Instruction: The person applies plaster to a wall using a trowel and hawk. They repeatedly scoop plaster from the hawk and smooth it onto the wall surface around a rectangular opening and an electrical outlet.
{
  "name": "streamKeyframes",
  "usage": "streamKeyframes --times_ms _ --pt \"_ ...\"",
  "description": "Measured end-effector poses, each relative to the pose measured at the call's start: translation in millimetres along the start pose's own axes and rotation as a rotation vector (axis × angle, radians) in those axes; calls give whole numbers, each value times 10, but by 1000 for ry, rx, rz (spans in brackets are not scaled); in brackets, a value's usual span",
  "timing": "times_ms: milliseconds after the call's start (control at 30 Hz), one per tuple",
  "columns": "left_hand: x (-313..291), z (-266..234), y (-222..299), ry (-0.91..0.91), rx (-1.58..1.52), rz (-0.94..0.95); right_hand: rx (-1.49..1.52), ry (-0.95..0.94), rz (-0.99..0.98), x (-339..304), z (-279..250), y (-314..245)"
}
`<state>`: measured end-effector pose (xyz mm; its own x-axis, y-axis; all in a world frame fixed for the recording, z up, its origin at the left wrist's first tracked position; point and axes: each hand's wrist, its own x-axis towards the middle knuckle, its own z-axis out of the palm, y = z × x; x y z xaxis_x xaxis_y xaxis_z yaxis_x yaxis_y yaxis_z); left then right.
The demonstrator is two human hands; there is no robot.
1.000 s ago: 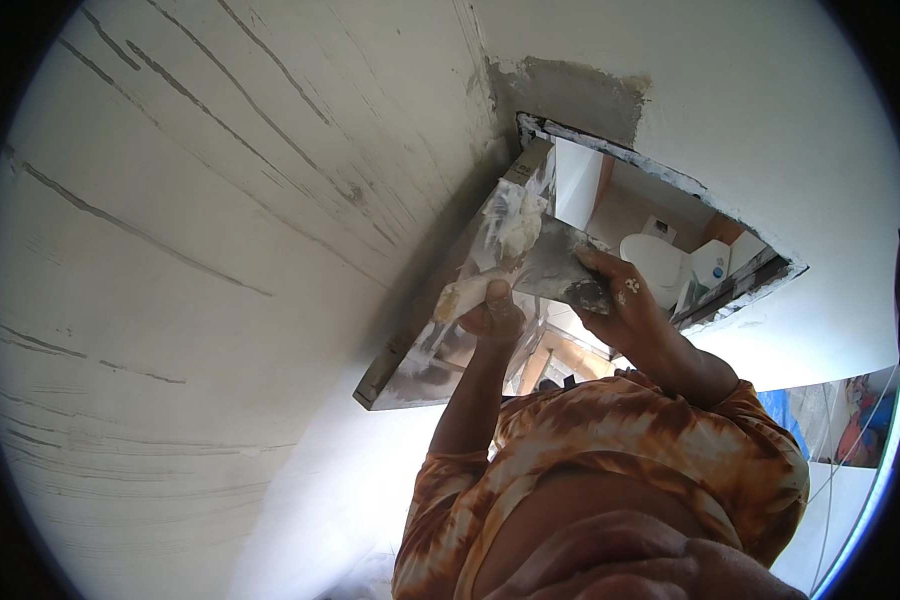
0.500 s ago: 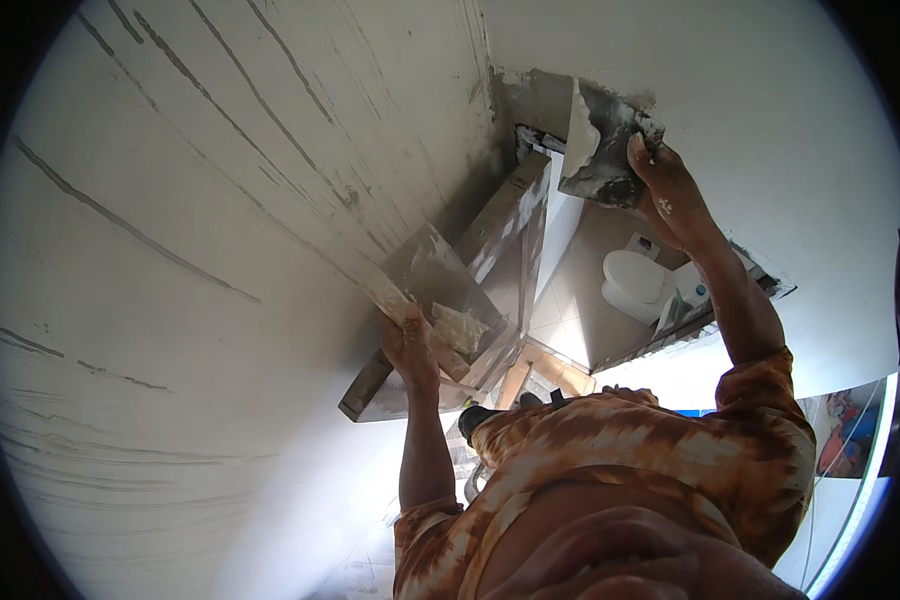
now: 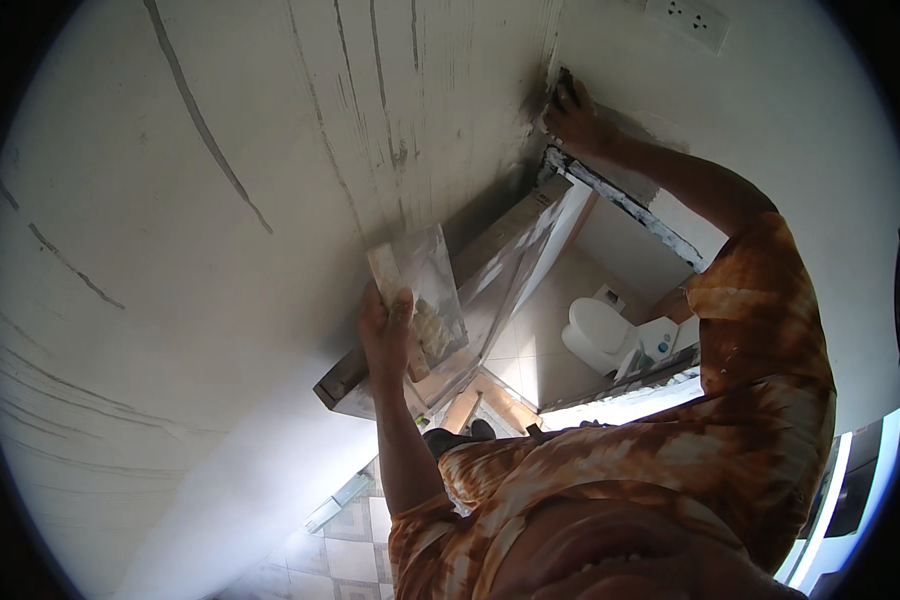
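Note:
My left hand (image 3: 382, 325) is closed around the pale strip along one edge of a flat rectangular plaster board (image 3: 438, 255). A lump of cream plaster (image 3: 431, 328) sits on the board's face. High up at the wall corner, my right hand (image 3: 576, 118) is pressed close to the wall, its fingers bent around the dark part of a plastering trowel (image 3: 566, 88). The trowel's blade is mostly hidden from this angle. Beside and below that hand, a damp grey patch of plaster (image 3: 635, 182) lies on the wall over the opening's edge.
Below the patch, a rough-edged opening looks down on a white toilet (image 3: 598, 330) on a tiled floor. A long plaster-smeared board (image 3: 505, 235) slants beneath my hands. The left wall (image 3: 220, 280) bears dark streaks. A socket plate (image 3: 688, 22) is on the right wall.
My right hand has gone up and left into the wall corner with the trowel, whose plaster-loaded blade showed before. The view has turned; the left hand still holds the plaster board.

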<state>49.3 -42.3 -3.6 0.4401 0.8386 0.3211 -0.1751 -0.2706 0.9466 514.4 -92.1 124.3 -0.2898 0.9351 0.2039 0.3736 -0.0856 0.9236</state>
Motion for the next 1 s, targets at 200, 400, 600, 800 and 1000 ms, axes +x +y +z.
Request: streamKeyframes --times_ms 200,400,600,800,1000 --pt "-19 34 18 42 49 -113 -62 -196 -33 51 7 25" --pt "-12 25 47 70 185 -23 50 -211 222 -769 -415 54" --pt "13 8 49 78 272 14 41 -423 414 -1679 -1103 -41" --pt "33 41 0 33 208 42 157 -62 245 -773 -791 -10" --pt "-15 32 37 39 186 58 3 -213 85 6 -246 102"
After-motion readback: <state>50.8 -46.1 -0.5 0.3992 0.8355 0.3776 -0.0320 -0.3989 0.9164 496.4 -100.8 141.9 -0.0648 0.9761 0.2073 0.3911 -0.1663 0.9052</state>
